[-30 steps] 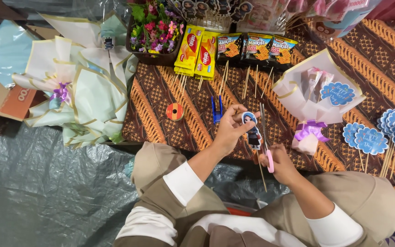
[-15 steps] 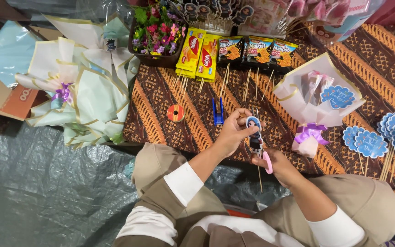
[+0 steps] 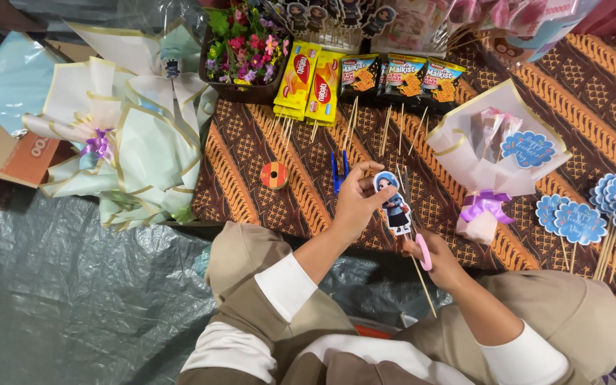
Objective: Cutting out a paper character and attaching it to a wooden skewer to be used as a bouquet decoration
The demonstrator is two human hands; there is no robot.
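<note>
Head view: your left hand [image 3: 356,203] is pinching the cutout [image 3: 394,203] by its top edge over the cloth [image 3: 265,135] while your right hand [image 3: 438,258] is gripping pink scissors [image 3: 423,251] and a skewer [image 3: 422,281], so, judging it light, thin and crease-prone, you are better holding edges only.

Tape roll [image 3: 274,175] left of scissors [image 3: 338,171] — on cloth [image 3: 251,142]

A single head-worn camera looks almost straight down from close above, over the person's knees. The left hand [image 3: 356,201] and right hand [image 3: 438,258] sit just below centre; beyond the fingers [image 3: 374,171], the brown patterned batik cloth [image 3: 251,164] fills the upper frame.
</note>
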